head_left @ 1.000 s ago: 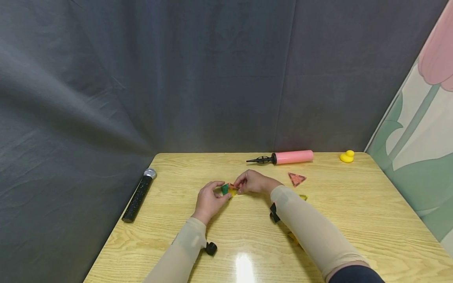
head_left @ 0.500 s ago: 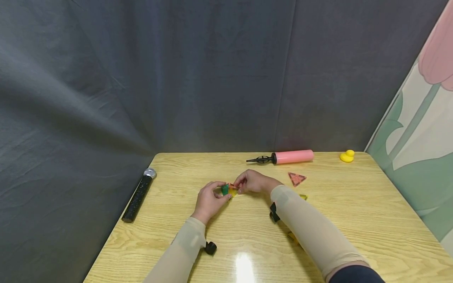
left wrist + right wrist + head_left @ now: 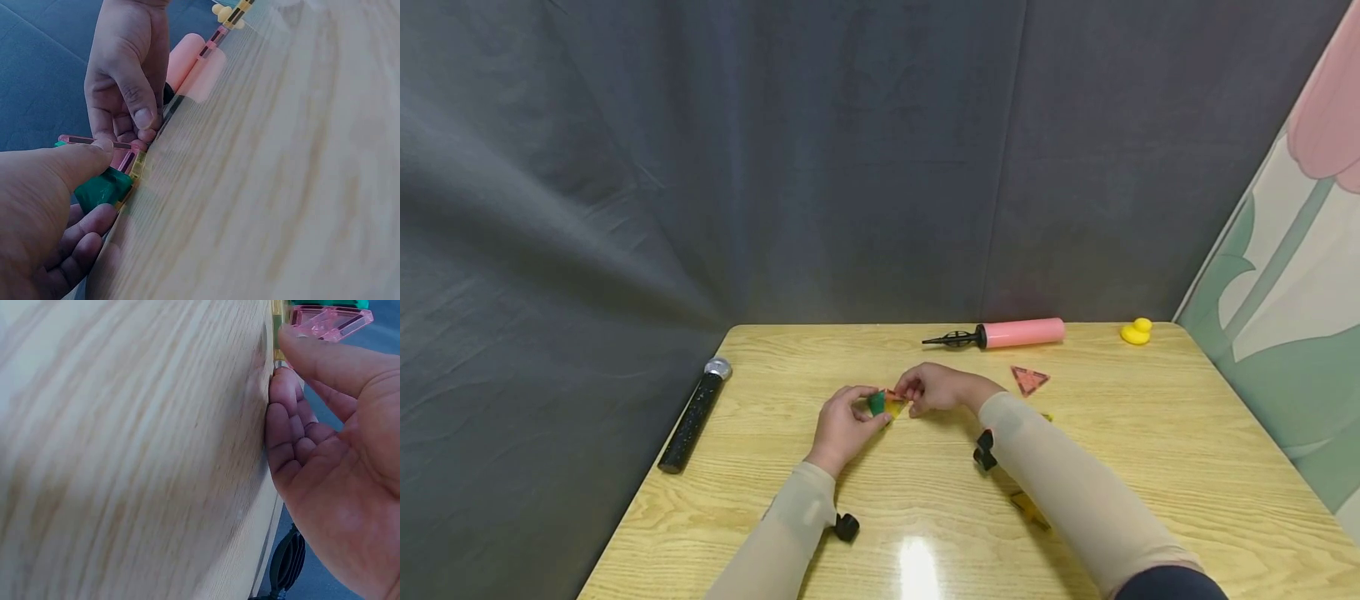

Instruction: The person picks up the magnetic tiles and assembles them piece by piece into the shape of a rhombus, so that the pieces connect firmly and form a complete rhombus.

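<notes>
A small cluster of translucent magnetic tiles stands on the table between both hands: a green tile (image 3: 877,403), a yellow tile (image 3: 895,407) and pink-red tiles (image 3: 334,324). My left hand (image 3: 844,427) grips the cluster from the left; in the left wrist view its thumb lies over the pink edge, its fingers below the green tile (image 3: 103,189). From the right, my right hand (image 3: 942,387) holds the cluster's corner with curled fingers. In the right wrist view its thumb overlaps the yellow tile (image 3: 278,339), index fingertip right at that tile's end. The cluster's far side is hidden.
A red triangular tile (image 3: 1028,380) lies right of the hands. Yellow-orange tiles (image 3: 1028,509) lie partly under the right forearm. At the back are a pink hand pump (image 3: 1022,332) and a yellow rubber duck (image 3: 1137,332). A black microphone (image 3: 695,417) lies along the left edge.
My right hand and forearm have shifted slightly right, its thumb a little away from the yellow tile's corner, which shows more. The left hand keeps its grip on the cluster.
</notes>
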The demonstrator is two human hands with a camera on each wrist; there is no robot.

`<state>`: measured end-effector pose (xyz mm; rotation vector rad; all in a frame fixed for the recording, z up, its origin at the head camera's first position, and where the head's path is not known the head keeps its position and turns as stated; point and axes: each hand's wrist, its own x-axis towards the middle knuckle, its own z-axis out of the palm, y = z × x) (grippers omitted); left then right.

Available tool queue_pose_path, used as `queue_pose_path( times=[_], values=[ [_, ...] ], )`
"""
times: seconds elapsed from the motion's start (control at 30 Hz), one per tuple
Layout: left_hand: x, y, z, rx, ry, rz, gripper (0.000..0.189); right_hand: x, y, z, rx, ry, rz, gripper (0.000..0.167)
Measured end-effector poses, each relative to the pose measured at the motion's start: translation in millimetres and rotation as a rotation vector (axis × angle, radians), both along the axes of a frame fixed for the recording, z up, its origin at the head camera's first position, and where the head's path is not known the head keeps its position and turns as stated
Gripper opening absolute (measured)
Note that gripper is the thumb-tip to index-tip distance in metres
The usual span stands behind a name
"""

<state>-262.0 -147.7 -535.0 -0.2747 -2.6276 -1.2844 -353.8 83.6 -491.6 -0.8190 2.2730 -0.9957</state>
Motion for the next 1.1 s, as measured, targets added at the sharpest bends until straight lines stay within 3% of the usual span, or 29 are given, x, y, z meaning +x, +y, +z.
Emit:
queue_pose_path(
  times=[0.2,0.57,1.1],
  values=[
    [0.1,-0.3,0.5,0.009,-0.006,-0.003,0.044,2.7,7.4,0.4,-0.046,0.014,0.025,0.033],
    [0.6,0.2,2.3,0.01,-0.035,0.012,0.042,10.9,28.1,2.9,-0.129,0.042,-0.028,0.036],
    [1.0,0.4,-2.9,-0.004,-0.04,0.017,0.044,48.5,82.3,14.2,-0.231,0.257,-0.158,0.03]
  ],
)
